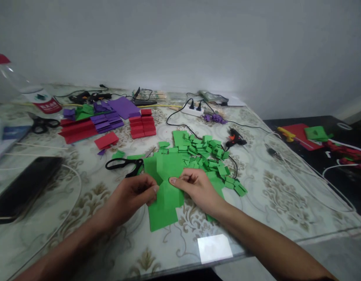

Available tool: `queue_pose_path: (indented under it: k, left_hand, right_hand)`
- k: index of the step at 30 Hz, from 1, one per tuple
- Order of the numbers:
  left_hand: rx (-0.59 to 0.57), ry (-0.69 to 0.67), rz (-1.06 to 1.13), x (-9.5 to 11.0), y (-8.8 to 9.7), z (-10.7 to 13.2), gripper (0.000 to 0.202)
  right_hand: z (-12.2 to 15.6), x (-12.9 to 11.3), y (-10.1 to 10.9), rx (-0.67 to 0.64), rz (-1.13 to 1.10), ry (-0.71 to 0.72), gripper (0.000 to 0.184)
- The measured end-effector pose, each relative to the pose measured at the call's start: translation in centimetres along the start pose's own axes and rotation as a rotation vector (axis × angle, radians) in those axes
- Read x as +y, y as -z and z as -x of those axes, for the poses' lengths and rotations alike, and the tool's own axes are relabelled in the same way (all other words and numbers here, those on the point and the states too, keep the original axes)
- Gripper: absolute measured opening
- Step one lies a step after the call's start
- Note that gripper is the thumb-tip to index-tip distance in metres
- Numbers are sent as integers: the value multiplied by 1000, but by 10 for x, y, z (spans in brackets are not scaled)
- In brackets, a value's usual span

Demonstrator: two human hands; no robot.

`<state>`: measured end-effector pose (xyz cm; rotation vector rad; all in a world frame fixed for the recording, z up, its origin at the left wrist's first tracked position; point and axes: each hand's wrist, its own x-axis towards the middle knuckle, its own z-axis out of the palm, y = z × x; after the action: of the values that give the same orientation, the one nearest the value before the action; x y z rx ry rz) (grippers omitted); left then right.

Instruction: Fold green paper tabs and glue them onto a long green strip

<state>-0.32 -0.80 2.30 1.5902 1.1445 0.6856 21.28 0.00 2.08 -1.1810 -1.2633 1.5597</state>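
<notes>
Between my two hands is a creased sheet of green paper (pixel 164 212), with a notch cut from its lower right corner. My left hand (pixel 141 192) pinches its left edge, thumb against curled fingers. On the opposite edge, my right hand (pixel 195 185) grips the sheet with the thumb lying on top. Just beyond lie many small folded green paper pieces (pixel 204 150), heaped on more green paper. Black-handled scissors (pixel 124 166) rest left of the sheet, their blades partly covered by green paper.
Behind are red folded strips (pixel 142 124) and purple paper (pixel 123 106). A glue gun (pixel 235 137) and white power strip (pixel 192 110) with cords lie right of them. At left are a phone (pixel 25 187), more scissors (pixel 43 123) and a bottle (pixel 37 93). A white card (pixel 215 248) sits near the front edge.
</notes>
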Motion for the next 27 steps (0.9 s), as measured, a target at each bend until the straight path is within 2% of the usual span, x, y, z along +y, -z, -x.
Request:
queue_pose_path:
  k: [5,10,13,16,22,27]
  left_hand:
    - [18,-13,36,5,2,0,25]
    - [-33,-15,201,-2,-8,1,23]
    - [16,-3,251,-5,-12,1,25]
    - [69,14,225,-5,-10,1,25]
    - [81,-22,186,-8,-9,0,23]
    - [198,-142,-63,-10,-8,2,18]
  right_hand:
    - [0,1,-2,-7,-17,7,51]
    - [5,7,-8,-57,-51,-27,49]
    - [5,8,-9,-78,-55,-53,49]
    - [4,7,-8,-78,-48,-41,48]
    - [4,7,-8,-73,-2,-2,47]
    - [4,10,-8,-16,113,163,41]
